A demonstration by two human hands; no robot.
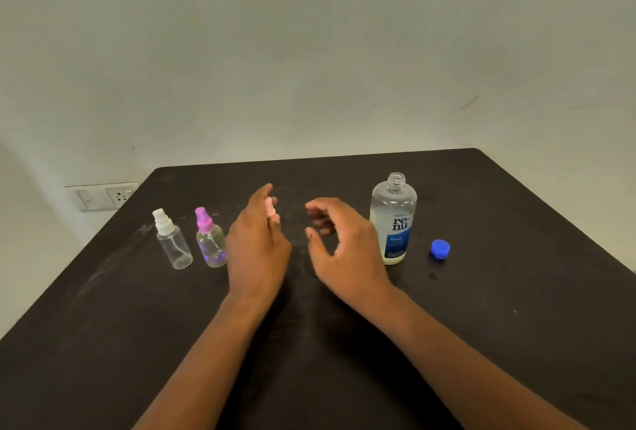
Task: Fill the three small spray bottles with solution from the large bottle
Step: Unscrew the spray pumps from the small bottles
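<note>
Two small clear spray bottles stand upright at the left of the dark table [344, 343]: one with a white sprayer [171, 238], one with a purple sprayer [210, 238]. My left hand [258, 247] grips a third small bottle; only its pale pink sprayer [271, 206] shows past my fingers, the body is hidden. My right hand [339, 244] hovers just right of it, fingers loosely curled, holding nothing. The large clear bottle [394, 223] with a blue and white label stands uncapped behind my right hand. Its blue cap [440, 249] lies on the table to its right.
The table's far edge meets a plain wall. A wall socket plate [103, 195] sits low beyond the table's back left corner. White smears mark the table's left side.
</note>
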